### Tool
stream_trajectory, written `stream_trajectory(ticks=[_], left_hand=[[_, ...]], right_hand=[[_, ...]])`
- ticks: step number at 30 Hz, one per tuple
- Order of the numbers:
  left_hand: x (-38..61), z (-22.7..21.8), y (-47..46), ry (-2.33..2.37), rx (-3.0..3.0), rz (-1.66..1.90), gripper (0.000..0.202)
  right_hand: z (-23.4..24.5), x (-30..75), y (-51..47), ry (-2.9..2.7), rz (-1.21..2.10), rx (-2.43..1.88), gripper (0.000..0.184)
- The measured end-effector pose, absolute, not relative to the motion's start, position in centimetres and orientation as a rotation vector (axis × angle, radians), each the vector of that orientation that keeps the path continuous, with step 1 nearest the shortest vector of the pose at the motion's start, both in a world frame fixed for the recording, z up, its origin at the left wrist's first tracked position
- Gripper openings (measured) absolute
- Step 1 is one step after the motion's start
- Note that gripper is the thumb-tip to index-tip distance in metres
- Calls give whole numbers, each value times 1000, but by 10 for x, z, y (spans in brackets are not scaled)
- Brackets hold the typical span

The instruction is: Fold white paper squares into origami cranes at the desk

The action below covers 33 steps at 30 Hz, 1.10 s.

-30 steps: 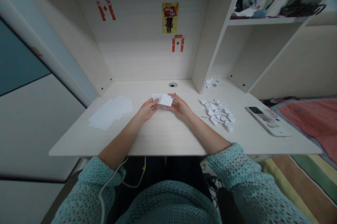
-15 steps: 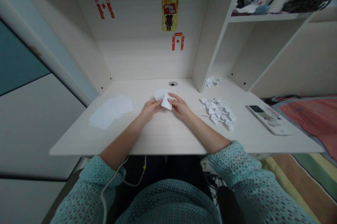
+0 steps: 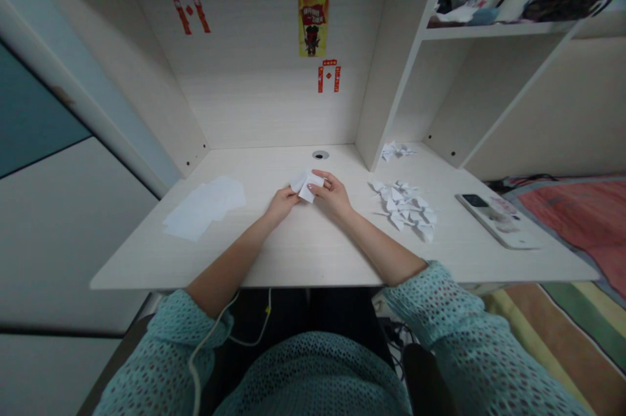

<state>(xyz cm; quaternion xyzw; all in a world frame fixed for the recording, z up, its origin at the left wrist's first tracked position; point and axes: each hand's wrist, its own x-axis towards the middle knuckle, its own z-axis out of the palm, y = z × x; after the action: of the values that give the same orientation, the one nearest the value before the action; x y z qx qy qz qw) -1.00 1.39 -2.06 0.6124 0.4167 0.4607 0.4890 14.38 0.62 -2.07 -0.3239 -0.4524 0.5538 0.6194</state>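
Both of my hands meet over the middle of the pale wooden desk [image 3: 303,253]. They pinch a small white sheet of paper [image 3: 306,185] that is partly folded and held just above the desk top. My left hand [image 3: 282,202] grips its left edge with closed fingers. My right hand [image 3: 333,193] holds its right side, thumb and fingertips pressed on the paper. Both forearms are bare, with teal knit sleeves pushed up near the elbows.
A stack of flat white sheets [image 3: 205,206] lies at the left. A heap of folded white paper pieces [image 3: 403,206] sits at the right, a smaller heap [image 3: 396,151] behind it under the shelf. A phone [image 3: 496,220] lies far right. A cable hole [image 3: 320,155] marks the back.
The paper was flatter and wider a second ago; it is now folded smaller and lifted slightly. My hands have drawn closer together around it.
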Motion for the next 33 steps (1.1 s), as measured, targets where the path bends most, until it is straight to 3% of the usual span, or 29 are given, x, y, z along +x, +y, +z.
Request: stream_trajectory(ticks=[14, 19, 24, 27, 33], left_hand=[[-11, -21, 13, 1035, 1671, 998, 11], [-15, -18, 13, 1043, 1693, 1033, 18], [-18, -8, 11, 1128, 1566, 1333, 30], [-15, -2, 5, 1061, 1549, 1290, 39], [-10, -8, 4, 1003, 1557, 1293, 30]], right_hand=[[-16, 143, 2, -1062, 1228, -817, 55], [-15, 147, 5, -1041, 1192, -808, 56], [-11, 152, 4, -1137, 1083, -836, 51], [-9, 150, 1, -1244, 1013, -871, 45], [-11, 144, -5, -1455, 855, -881, 38]])
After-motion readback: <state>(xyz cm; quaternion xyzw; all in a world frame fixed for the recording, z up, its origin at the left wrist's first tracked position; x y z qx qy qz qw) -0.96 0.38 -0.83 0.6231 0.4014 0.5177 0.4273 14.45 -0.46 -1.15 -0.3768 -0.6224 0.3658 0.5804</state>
